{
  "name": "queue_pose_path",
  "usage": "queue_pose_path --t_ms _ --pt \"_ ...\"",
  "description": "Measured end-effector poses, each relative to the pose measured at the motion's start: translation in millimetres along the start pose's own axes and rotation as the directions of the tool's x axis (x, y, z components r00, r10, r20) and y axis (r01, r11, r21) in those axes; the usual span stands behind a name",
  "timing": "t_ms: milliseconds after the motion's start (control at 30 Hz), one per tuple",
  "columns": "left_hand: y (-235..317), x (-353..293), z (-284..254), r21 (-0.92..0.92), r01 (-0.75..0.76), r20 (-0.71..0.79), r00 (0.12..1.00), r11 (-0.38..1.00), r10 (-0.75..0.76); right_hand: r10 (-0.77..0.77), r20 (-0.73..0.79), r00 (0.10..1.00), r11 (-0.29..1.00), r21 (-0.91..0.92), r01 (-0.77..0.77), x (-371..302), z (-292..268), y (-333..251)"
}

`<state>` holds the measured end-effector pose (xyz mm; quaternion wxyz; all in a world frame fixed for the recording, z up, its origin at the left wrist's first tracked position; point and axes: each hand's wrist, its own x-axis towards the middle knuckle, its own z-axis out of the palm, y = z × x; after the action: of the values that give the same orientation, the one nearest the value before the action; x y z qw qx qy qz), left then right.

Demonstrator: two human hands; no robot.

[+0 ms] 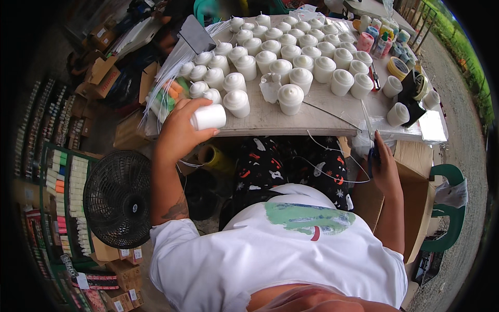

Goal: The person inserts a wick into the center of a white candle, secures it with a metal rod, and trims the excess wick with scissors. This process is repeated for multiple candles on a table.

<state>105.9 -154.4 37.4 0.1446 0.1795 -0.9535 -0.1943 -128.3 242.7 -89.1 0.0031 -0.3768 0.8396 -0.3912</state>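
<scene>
My left hand (181, 129) grips a white pillar candle (210, 117) lying sideways at the table's near left edge, fingers and thumb wrapped round it. At the right, my right hand (385, 169) is closed round the dark handles of a pair of scissors (368, 120), whose blades point away over the table edge. A thin white cord (323, 148) loops over my lap and runs up to the right hand. Many more white candles (289, 99) stand upright in close rows on the table (332, 110). A bundle of long white wicks (167, 73) lies along the left side.
A thin dark rod (332, 115) lies near the front edge. At the right are tape rolls (397, 67), a red cutter (374, 78) and paint bottles (383, 44). A black fan (118, 198) stands left; an open cardboard box (416, 200) and green chair (451, 208) stand right.
</scene>
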Motion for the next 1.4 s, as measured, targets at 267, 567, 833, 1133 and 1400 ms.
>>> queue_pose_path --t_ms 267,567,833,1133,1400 --pt "-60 21 28 0.234 0.231 -0.09 0.972 0.944 -0.215 -0.005 0.138 0.99 0.921 -0.386 0.058 56 -17 -12" --pt "-14 2 70 0.353 0.017 -0.534 0.825 0.936 0.186 -0.311 -0.157 0.937 0.828 -0.529 0.186 62 20 -18" --pt "31 2 180 -0.506 0.118 0.393 0.913 0.855 0.107 -0.131 0.058 0.99 0.898 -0.416 0.143 28 157 -3" --pt "34 12 165 -0.666 0.321 0.468 0.883 0.673 0.042 -0.148 0.243 0.959 0.983 -0.07 0.17 23 95 -59" --pt "45 -1 141 -0.407 -0.483 -0.067 0.862 0.775 0.502 -0.261 0.382 0.886 0.921 -0.176 0.348 17 63 -84"
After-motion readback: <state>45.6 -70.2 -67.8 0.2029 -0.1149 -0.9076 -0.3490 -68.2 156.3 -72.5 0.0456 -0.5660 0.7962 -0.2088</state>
